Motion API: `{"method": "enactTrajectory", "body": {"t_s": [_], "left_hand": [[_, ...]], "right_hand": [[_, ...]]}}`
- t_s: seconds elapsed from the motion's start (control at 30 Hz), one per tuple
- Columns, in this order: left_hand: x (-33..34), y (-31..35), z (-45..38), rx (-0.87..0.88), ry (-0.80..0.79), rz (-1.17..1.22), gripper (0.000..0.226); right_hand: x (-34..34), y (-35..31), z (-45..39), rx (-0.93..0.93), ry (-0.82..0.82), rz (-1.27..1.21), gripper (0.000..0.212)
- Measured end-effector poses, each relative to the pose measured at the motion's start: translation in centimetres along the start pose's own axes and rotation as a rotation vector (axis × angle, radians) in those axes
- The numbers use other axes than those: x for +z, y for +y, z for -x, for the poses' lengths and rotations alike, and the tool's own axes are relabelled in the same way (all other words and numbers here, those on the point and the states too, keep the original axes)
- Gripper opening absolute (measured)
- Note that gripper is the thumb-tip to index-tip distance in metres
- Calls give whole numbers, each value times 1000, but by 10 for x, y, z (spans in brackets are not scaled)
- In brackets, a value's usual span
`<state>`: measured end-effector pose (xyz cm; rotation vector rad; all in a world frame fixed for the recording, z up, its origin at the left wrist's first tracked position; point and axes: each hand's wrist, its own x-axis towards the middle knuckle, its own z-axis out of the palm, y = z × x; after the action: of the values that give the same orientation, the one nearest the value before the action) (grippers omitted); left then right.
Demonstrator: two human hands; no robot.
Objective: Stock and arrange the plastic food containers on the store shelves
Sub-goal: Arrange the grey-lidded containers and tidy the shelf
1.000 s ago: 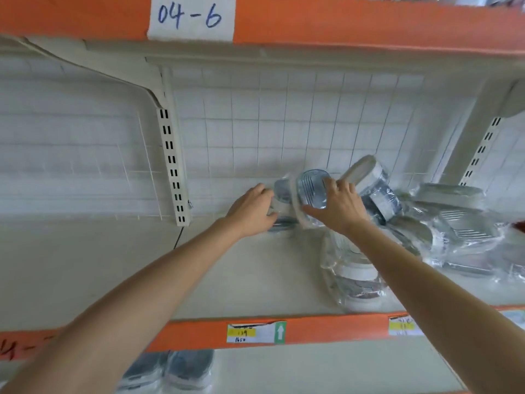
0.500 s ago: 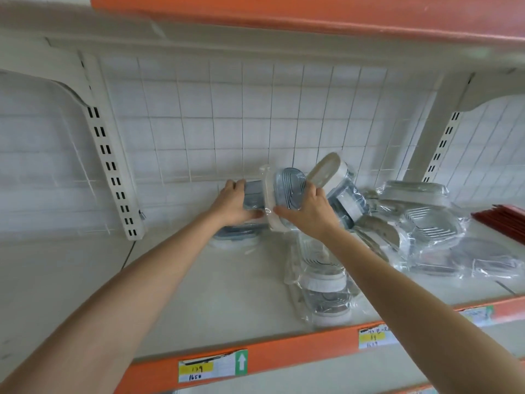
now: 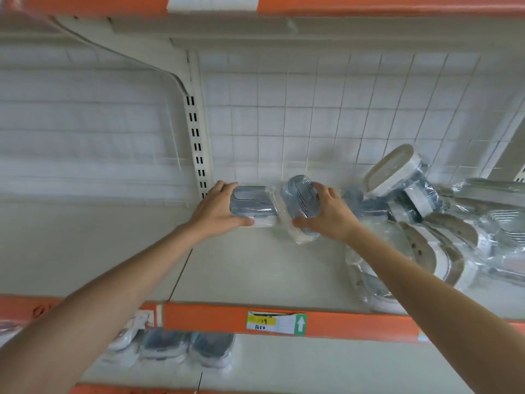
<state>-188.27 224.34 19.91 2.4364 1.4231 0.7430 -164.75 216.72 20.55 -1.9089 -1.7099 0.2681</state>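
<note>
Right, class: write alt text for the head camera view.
Two bare hands hold wrapped plastic containers at the back of a store shelf: the left hand grips one, the right hand another. A jumbled pile of containers lies to the right.

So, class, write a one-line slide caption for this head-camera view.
Left hand and right hand grip plastic-wrapped grey-blue food containers at the back of a white store shelf.

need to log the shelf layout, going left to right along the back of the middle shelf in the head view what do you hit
slotted upright → left hand → wrapped container lying flat → wrapped container held on edge → right hand → white-lidded container tilted against the grid → heap of wrapped containers
</note>
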Motion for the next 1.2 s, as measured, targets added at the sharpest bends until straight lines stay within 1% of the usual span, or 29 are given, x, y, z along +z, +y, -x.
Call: {"method": "enactTrajectory", "body": {"t_s": [0.07,0.17,0.27,0.4,0.43,0.47,0.53,0.6,0.7,0.8,0.9,1.0,1.1,1.2], "left_hand": [[-13,-21,24,-42,-42,-48,96],[-31,-48,59,-94,-158,-128,91],[-46,-67,86,-140,-261,-189,97],[-61,-77,102,-292,-560,-271,102],[-62,-78,103,-320,-602,-281,101],[-63,-79,103,-329,-611,-287,100],[-60,-77,102,-300,-570,-287,94],[-52,-74,101,-282,-515,-271,92],[-38,-73,100,-289,-454,-262,93],[-32,-76,100,-327,-425,-228,93],[-31,-76,105,-333,-365,-260,92],[-28,-70,120,-269,-210,-350,92],[-25,-66,141,-122,4,-458,91],[-36,-66,157,-25,124,-490,93]], "right_hand": [[18,-17,7,-78,-68,58,97],[44,-41,19,-143,-229,128,101],[63,-57,29,-195,-332,222,104],[67,-69,35,-253,-398,371,106],[66,-71,37,-263,-420,410,103],[67,-71,39,-267,-445,436,100],[69,-71,42,-244,-504,426,96],[70,-69,45,-202,-546,369,99],[76,-68,46,-164,-523,345,101],[85,-66,47,-135,-439,340,94],[90,-68,49,-113,-385,325,92],[96,-71,60,-114,-254,351,90],[101,-76,80,-187,-66,394,90],[100,-85,98,-259,58,415,91]]}}
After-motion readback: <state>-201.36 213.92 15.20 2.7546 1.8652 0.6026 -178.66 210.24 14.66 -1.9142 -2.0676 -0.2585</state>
